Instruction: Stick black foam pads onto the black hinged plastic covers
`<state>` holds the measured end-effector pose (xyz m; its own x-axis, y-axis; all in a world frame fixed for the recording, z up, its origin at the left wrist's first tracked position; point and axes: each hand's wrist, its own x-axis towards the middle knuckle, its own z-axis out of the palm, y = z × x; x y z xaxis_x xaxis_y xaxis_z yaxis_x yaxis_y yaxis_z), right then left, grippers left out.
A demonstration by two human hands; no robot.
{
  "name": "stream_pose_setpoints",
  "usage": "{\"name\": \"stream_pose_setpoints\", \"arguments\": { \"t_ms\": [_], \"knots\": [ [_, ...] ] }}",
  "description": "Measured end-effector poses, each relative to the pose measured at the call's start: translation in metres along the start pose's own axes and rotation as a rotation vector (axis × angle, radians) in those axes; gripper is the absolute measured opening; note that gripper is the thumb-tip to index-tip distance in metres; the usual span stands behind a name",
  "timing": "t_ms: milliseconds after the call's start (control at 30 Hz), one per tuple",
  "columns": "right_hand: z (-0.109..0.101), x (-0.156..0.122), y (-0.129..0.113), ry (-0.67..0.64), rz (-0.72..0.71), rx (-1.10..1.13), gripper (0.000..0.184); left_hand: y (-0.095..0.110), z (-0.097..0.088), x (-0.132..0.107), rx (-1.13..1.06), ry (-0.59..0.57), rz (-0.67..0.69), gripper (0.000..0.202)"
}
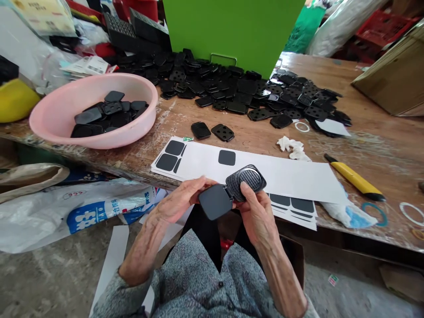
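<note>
Both my hands hold a black hinged case [215, 202], spread open above the table's front edge. Its left half has a smooth, dark grey square face; the right half is ribbed with a round rim. My left hand [180, 198] grips the smooth half at its left edge, fingertips partly hidden behind it. With the thumb on the ribbed face, my right hand [256, 207] grasps the other half from below. Just beyond lies a white backing sheet [291, 176] with a single dark square sticker [227, 157] near its middle and several more at its left end.
A pink basin [139, 128] of black pieces stands at left. Black cases [232, 90] are heaped before a green box [232, 31]. Two black pieces [212, 131] lie behind the sheet. At right are a yellow cutter [357, 179], tape rings [410, 212] and a cardboard box [394, 75].
</note>
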<state>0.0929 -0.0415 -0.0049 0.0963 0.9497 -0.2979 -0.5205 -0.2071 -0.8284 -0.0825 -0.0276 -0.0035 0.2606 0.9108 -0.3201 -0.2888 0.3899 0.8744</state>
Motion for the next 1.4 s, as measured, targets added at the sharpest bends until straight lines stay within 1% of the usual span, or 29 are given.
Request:
{"name": "stream_pose_setpoints", "arguments": {
  "t_ms": [67, 133, 200, 367, 533, 700, 767, 833, 900, 967, 1033, 1067, 1100, 1200, 1267, 1333, 1400],
  "knots": [
    [0.003, -0.003, 0.003, 0.050, -0.038, 0.061, 0.022, 0.000, 0.003, -0.004, -0.067, -0.087, 0.001, 0.032],
    [0.005, -0.005, 0.008, 0.100, -0.049, 0.100, 0.021, -0.002, 0.005, -0.009, -0.112, -0.112, 0.005, 0.044],
    [0.005, -0.008, 0.011, 0.122, -0.039, 0.115, 0.020, -0.004, 0.005, -0.015, -0.134, -0.086, 0.006, 0.047],
    [0.000, -0.011, 0.016, 0.079, 0.024, 0.127, 0.015, -0.008, 0.002, -0.021, -0.128, -0.022, 0.018, 0.041],
    [-0.004, -0.015, 0.019, 0.106, 0.078, 0.131, 0.015, -0.011, -0.002, -0.021, -0.143, -0.017, 0.028, 0.038],
    [-0.006, -0.016, 0.020, 0.091, 0.100, 0.138, 0.018, -0.012, -0.004, -0.025, -0.150, -0.017, 0.018, 0.037],
    [-0.008, -0.016, 0.018, 0.059, 0.107, 0.117, 0.021, -0.011, -0.005, -0.028, -0.138, -0.016, -0.003, 0.034],
    [-0.010, -0.016, 0.015, -0.011, 0.126, 0.055, 0.022, -0.011, -0.007, -0.031, -0.113, -0.010, -0.034, 0.028],
    [-0.013, -0.017, 0.014, -0.126, 0.167, -0.042, 0.024, -0.013, -0.009, -0.036, -0.072, -0.023, -0.081, 0.029],
    [-0.013, -0.017, 0.017, -0.268, 0.216, -0.158, 0.027, -0.017, -0.011, -0.041, -0.017, -0.056, -0.145, 0.030],
    [-0.011, -0.018, 0.022, -0.388, 0.254, -0.248, 0.030, -0.022, -0.012, -0.046, 0.034, -0.067, -0.192, 0.026],
    [-0.009, -0.019, 0.025, -0.421, 0.258, -0.268, 0.031, -0.024, -0.012, -0.049, 0.046, -0.041, -0.188, 0.024],
    [-0.007, -0.020, 0.028, -0.433, 0.252, -0.265, 0.033, -0.026, -0.012, -0.052, 0.050, 0.011, -0.164, 0.022],
    [-0.003, -0.028, 0.040, -0.389, 0.242, -0.172, 0.037, -0.031, -0.014, -0.059, 0.000, 0.262, -0.051, 0.021],
    [-0.004, -0.037, 0.047, -0.382, 0.273, -0.148, 0.035, -0.034, -0.016, -0.062, -0.061, 0.392, 0.004, 0.024],
    [-0.006, -0.046, 0.053, -0.395, 0.300, -0.181, 0.028, -0.037, -0.018, -0.064, -0.112, 0.463, 0.036, 0.026],
    [-0.007, -0.055, 0.059, -0.405, 0.300, -0.212, 0.023, -0.041, -0.019, -0.066, -0.139, 0.496, 0.051, 0.028]
  ]
}}
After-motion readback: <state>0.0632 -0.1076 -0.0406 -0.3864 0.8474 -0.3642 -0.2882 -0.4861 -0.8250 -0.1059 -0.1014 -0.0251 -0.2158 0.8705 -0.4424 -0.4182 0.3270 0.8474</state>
